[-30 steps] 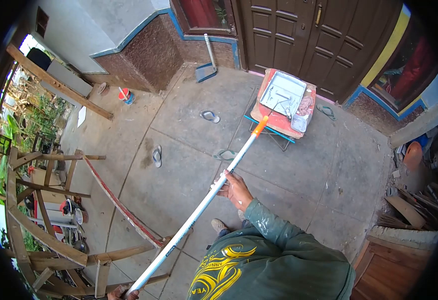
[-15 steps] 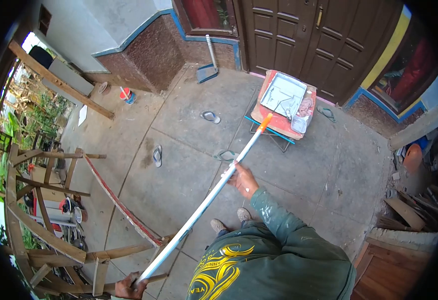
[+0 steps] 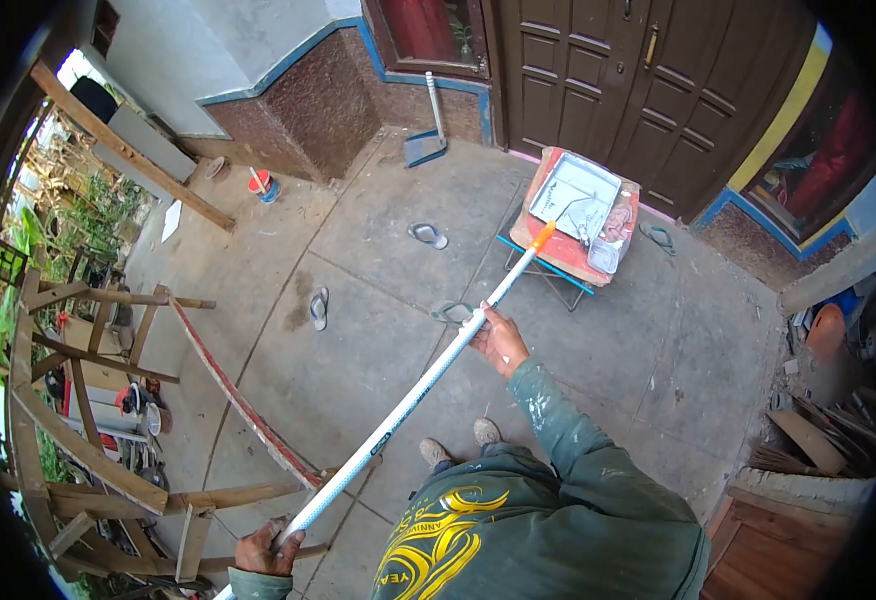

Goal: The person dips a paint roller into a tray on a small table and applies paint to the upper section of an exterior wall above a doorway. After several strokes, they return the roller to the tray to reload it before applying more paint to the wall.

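A long white pole with an orange tip runs diagonally from the lower left toward a paint tray. My right hand is closed round its upper part. Lower down, my left hand grips it near the bottom edge of the view. Past the orange tip, a thin metal roller frame reaches into the tray; its roller is hard to make out. The tray rests on a red-topped stool, beside a crumpled pinkish cloth and a small clear container.
Sandals lie about the concrete floor. A blue dustpan and a red and blue bucket stand toward the wall. Wooden framing fills the left side. Scrap boards lie at right, and brown doors are behind the stool.
The pole has slid a little down and left through my right hand, showing more of its blue-patterned part. My left hand has moved slightly up. The view has shifted slightly.
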`<state>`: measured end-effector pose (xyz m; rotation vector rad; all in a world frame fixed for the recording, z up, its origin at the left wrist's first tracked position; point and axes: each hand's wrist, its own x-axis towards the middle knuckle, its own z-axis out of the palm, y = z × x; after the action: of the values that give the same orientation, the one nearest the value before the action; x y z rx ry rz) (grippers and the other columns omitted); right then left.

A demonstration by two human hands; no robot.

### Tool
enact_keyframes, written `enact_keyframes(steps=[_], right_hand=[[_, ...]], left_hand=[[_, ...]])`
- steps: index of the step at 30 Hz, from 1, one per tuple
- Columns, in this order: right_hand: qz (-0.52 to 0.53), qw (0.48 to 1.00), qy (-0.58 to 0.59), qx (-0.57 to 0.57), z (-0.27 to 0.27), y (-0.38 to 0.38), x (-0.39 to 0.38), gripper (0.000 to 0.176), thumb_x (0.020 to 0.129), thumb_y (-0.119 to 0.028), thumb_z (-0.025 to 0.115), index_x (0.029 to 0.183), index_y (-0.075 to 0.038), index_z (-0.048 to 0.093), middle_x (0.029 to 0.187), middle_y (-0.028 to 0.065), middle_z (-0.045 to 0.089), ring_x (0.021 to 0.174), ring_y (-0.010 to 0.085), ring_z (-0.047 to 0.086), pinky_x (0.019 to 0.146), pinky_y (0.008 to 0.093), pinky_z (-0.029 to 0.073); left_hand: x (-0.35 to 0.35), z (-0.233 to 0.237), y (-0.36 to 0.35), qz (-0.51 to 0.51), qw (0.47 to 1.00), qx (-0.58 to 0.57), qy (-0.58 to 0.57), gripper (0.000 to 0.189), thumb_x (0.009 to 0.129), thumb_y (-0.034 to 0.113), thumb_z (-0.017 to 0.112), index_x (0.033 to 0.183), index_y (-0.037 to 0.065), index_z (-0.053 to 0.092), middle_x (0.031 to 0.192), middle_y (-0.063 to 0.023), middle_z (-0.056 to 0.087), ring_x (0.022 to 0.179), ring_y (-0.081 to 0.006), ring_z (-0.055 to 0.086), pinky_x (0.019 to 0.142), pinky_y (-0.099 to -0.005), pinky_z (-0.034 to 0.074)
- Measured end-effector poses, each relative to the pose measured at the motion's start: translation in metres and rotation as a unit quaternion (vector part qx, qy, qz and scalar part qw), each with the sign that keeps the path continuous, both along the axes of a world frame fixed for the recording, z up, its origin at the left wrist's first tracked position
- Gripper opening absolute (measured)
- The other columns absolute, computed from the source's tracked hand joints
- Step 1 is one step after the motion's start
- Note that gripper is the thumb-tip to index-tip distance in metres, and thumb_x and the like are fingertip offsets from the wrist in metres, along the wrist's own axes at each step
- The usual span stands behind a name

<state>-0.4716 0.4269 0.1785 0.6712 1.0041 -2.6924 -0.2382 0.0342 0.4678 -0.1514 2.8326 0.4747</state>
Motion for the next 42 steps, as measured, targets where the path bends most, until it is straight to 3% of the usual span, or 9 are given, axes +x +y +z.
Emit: enact_keyframes(steps=[9, 15, 17, 21, 25, 27, 32, 37, 42], right_hand=[[0.074, 0.996, 0.012, -0.037, 0.035, -0.059, 0.053, 0.022, 0.101, -0.033, 0.05, 0.1, -0.011, 0.051, 0.096, 0.0118, 0.067, 0.085, 0.0183, 0.067, 0.071, 0.0332, 0.055], [0.072, 0.997, -0.019, -0.028, 0.029, -0.061, 0.06, 0.025, 0.1, -0.035, 0.05, 0.102, -0.01, 0.052, 0.096, 0.0119, 0.067, 0.084, 0.0195, 0.067, 0.071, 0.0345, 0.055], [0.063, 0.997, -0.029, -0.017, 0.019, -0.051, 0.05, 0.026, 0.1, -0.035, 0.051, 0.103, -0.01, 0.052, 0.095, 0.0117, 0.067, 0.084, 0.0202, 0.067, 0.072, 0.035, 0.055], [0.014, 1.0, -0.008, 0.0, -0.003, -0.017, 0.007, 0.029, 0.1, -0.037, 0.05, 0.102, -0.008, 0.054, 0.093, 0.0117, 0.067, 0.083, 0.0223, 0.067, 0.072, 0.0361, 0.054], [0.014, 1.0, -0.006, 0.004, -0.007, -0.015, 0.008, 0.029, 0.1, -0.037, 0.05, 0.103, -0.008, 0.055, 0.091, 0.0115, 0.066, 0.082, 0.0227, 0.067, 0.071, 0.036, 0.054], [0.032, 0.999, -0.008, 0.0, -0.006, -0.03, 0.026, 0.029, 0.1, -0.036, 0.05, 0.104, -0.008, 0.055, 0.093, 0.012, 0.067, 0.082, 0.0227, 0.067, 0.071, 0.0354, 0.054], [0.096, 0.993, -0.018, -0.059, 0.02, -0.065, 0.057, 0.028, 0.099, -0.037, 0.052, 0.102, -0.009, 0.054, 0.096, 0.0144, 0.068, 0.081, 0.0215, 0.068, 0.068, 0.0344, 0.054], [0.07, 0.997, -0.007, -0.036, -0.016, -0.037, 0.015, 0.027, 0.099, -0.035, 0.051, 0.102, -0.009, 0.053, 0.095, 0.013, 0.067, 0.083, 0.0223, 0.068, 0.069, 0.0351, 0.055], [0.012, 1.0, 0.008, 0.004, 0.004, -0.019, -0.006, 0.026, 0.101, -0.034, 0.048, 0.102, -0.009, 0.053, 0.09, 0.0115, 0.067, 0.081, 0.0209, 0.068, 0.069, 0.035, 0.055]], left_hand=[[0.036, 0.054, -0.04, 0.136, 0.977, 0.151, -0.071, 0.021, 0.089, 0.017, 0.067, 0.106, 0.004, 0.069, 0.07, 0.0, 0.063, 0.054, -0.0066, 0.047, 0.049, -0.0246, 0.038], [0.043, 0.056, -0.035, 0.135, 0.976, 0.163, -0.053, 0.022, 0.09, 0.018, 0.066, 0.105, 0.003, 0.069, 0.071, -0.0046, 0.062, 0.054, -0.0092, 0.05, 0.049, -0.0282, 0.04], [0.028, 0.054, -0.021, -0.009, 0.997, 0.077, -0.01, 0.021, 0.091, 0.016, 0.064, 0.106, 0.002, 0.067, 0.07, -0.0077, 0.061, 0.056, -0.014, 0.053, 0.05, -0.0337, 0.043], [-0.004, 0.043, 0.02, -0.007, 0.994, -0.082, -0.068, 0.023, 0.092, 0.019, 0.063, 0.107, 0.003, 0.066, 0.075, -0.0182, 0.065, 0.065, -0.0257, 0.063, 0.06, -0.0393, 0.048], [-0.003, 0.025, 0.015, -0.051, 0.997, -0.017, 0.047, 0.023, 0.085, 0.022, 0.07, 0.093, 0.0, 0.067, 0.058, -0.01, 0.062, 0.05, -0.0186, 0.061, 0.051, -0.0317, 0.048], [0.007, 0.043, 0.001, -0.018, 0.999, 0.001, -0.03, 0.023, 0.091, 0.021, 0.064, 0.107, 0.003, 0.066, 0.08, -0.0223, 0.065, 0.068, -0.0285, 0.065, 0.061, -0.0402, 0.048], [0.046, 0.044, -0.062, 0.097, 0.989, 0.011, -0.113, 0.021, 0.092, 0.017, 0.063, 0.106, 0.002, 0.067, 0.08, -0.0085, 0.069, 0.071, -0.0158, 0.06, 0.063, -0.0345, 0.048], [0.015, 0.021, -0.012, -0.032, 0.999, -0.004, 0.031, 0.02, 0.092, 0.018, 0.063, 0.105, 0.003, 0.068, 0.072, -0.0027, 0.061, 0.063, -0.0121, 0.052, 0.053, -0.0285, 0.04], [0.0, 0.01, 0.002, 0.009, 0.999, 0.027, 0.018, 0.023, 0.085, 0.022, 0.07, 0.093, 0.0, 0.067, 0.059, -0.0116, 0.063, 0.052, -0.0212, 0.063, 0.052, -0.0333, 0.048]])
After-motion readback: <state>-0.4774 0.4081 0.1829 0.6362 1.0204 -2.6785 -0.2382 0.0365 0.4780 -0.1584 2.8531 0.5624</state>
